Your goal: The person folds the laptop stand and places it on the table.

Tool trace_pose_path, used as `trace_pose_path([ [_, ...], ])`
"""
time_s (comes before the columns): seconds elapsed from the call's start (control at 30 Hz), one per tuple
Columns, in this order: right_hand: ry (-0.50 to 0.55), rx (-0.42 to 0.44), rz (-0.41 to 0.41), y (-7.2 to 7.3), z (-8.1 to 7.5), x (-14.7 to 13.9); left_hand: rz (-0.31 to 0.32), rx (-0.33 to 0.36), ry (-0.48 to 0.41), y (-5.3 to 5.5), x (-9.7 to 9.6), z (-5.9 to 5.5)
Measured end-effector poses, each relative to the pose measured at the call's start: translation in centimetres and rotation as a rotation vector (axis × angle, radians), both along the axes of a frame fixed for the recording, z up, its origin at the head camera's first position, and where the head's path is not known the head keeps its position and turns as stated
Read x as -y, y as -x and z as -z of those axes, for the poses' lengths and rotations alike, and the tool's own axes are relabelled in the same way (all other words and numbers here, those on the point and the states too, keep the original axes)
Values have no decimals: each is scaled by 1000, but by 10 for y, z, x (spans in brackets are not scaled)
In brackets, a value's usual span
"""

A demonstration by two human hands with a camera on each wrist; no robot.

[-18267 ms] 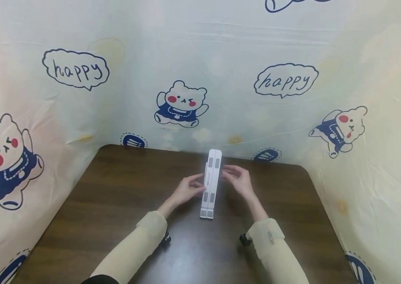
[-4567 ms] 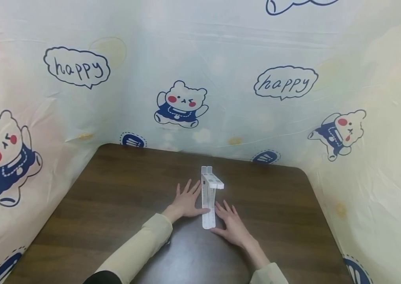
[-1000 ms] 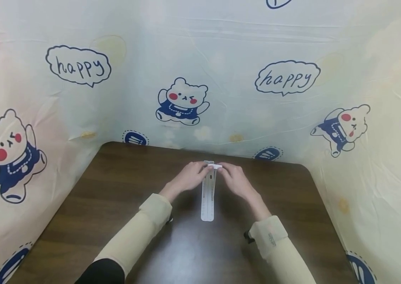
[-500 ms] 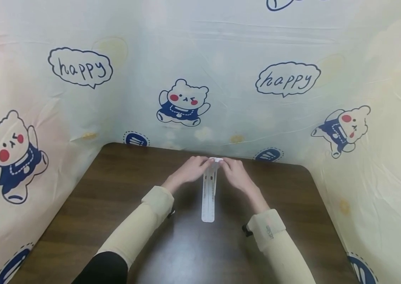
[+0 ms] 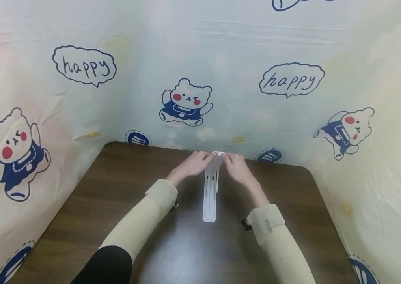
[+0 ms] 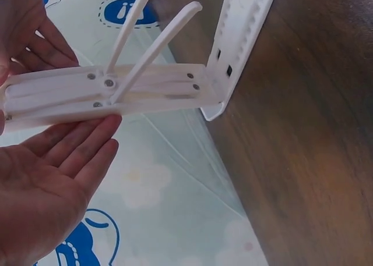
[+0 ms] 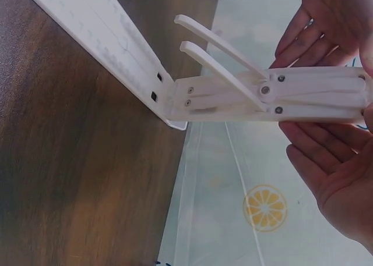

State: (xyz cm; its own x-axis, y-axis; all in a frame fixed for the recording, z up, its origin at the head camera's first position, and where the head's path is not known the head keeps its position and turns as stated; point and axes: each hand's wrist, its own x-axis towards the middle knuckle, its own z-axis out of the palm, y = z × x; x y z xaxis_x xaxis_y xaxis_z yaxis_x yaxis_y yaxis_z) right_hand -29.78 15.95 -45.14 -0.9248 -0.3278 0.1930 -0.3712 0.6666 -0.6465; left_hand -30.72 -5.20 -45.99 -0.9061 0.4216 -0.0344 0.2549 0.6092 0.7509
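A white folding laptop stand (image 5: 209,207) stands on the brown table, its long slotted base pointing toward me. At its far end an upper arm (image 6: 52,94) rises at an angle from the base, seen from its screwed underside in both wrist views. Two thin prop legs (image 7: 218,62) swing out loose from that arm. My left hand (image 5: 194,163) holds the arm's raised end from the left, fingers along the edge. Opposite it, my right hand (image 5: 237,167) grips the same end from the right. Both thumbs meet near the top; they are partly cut off in the wrist views.
The wooden table (image 5: 133,217) has rounded far corners. A pale printed curtain (image 5: 235,47) with bears and "happy" bubbles encloses its back and sides, close behind the stand. A dark wrist strap piece (image 5: 245,225) shows under the right cuff.
Over the last second both hands have moved away from me and upward, lifting the stand's upper arm away from the base. Earlier, the stand was handled lower and in other positions.
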Motion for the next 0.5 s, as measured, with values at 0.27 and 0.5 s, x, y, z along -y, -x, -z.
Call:
trace_pose_path([
  [0.27,18,25,14,-3,0,2,19,30,3,-1,1,-3],
  [0.5,37,30,23,-3,-1,3,25,16,-1,3,1,-3],
])
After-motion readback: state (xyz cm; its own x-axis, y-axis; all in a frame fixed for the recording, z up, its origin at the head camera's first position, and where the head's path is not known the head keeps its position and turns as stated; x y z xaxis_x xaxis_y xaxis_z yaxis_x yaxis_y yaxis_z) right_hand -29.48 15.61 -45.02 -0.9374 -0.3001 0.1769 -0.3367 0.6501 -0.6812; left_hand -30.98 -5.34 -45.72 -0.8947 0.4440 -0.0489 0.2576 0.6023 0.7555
